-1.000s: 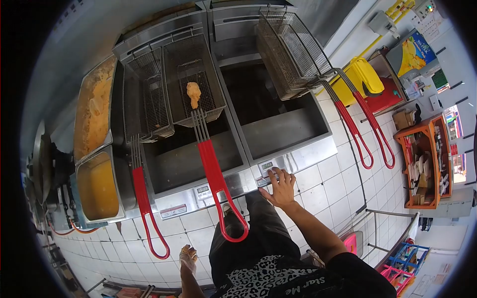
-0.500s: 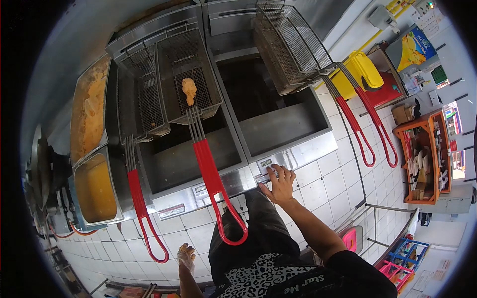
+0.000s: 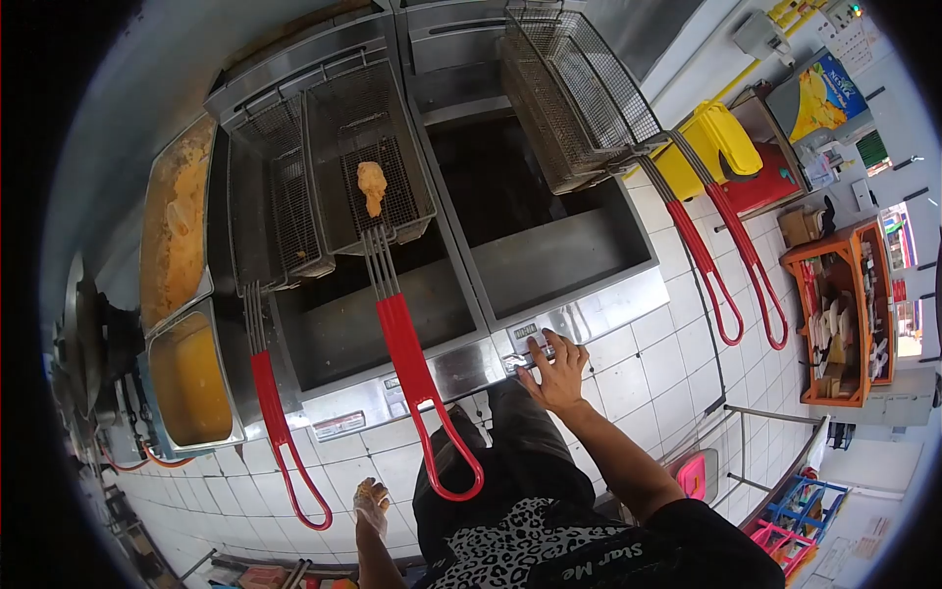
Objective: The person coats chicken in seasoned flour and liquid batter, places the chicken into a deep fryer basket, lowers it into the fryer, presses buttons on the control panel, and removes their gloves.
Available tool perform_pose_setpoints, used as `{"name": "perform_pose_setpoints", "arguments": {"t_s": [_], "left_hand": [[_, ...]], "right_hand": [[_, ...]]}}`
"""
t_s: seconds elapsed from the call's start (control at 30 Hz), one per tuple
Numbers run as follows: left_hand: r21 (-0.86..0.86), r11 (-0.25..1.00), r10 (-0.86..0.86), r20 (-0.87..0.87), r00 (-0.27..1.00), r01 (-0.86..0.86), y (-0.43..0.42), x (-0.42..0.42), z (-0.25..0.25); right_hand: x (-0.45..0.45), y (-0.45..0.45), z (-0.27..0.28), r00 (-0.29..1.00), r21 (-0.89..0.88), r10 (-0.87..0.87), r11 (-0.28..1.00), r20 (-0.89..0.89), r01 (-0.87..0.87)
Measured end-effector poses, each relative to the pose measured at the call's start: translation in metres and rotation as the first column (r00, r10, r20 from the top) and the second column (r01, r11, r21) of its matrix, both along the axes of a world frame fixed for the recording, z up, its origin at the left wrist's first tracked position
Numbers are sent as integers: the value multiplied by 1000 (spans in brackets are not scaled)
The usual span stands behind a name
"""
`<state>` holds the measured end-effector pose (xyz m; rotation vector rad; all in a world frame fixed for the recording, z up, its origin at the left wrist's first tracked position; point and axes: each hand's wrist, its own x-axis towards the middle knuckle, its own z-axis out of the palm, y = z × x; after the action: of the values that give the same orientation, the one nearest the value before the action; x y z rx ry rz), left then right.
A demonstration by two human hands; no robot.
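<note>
My right hand (image 3: pixel 557 375) rests with spread fingers on the small display and button panel (image 3: pixel 527 337) at the front of the right fryer (image 3: pixel 559 257). No object is in its grasp. Low beside my leg hangs my left hand (image 3: pixel 371 503), its loosely bent fingers coated with batter or crumbs; it appears to hold nothing. A battered piece of food (image 3: pixel 371 187), resembling chicken, lies in a wire fryer basket (image 3: pixel 339 196) whose red handle (image 3: pixel 417 368) reaches towards me. Another basket (image 3: pixel 280 187) hangs to its left over the same fryer.
Left of the fryers are a pan of orange-brown breading (image 3: pixel 183 221) and a pan of yellow liquid (image 3: pixel 191 383). Two raised baskets (image 3: pixel 579 98) with red handles jut out at right. Beyond them are a yellow bin (image 3: pixel 711 142) and an orange shelf unit (image 3: pixel 844 319).
The view has shifted slightly, so the baskets and handles appear a little lower. My right hand stays at the panel, and my left hand still hangs low.
</note>
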<state>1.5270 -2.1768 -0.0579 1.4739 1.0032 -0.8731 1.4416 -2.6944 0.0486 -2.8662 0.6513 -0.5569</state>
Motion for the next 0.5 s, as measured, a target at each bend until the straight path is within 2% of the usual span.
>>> {"name": "perform_pose_setpoints", "arguments": {"t_s": [0.5], "left_hand": [[-53,998,-10,29,1000,12,-12,10,-10]], "right_hand": [[2,2,12,998,-37,-6,999,-55,4]]}}
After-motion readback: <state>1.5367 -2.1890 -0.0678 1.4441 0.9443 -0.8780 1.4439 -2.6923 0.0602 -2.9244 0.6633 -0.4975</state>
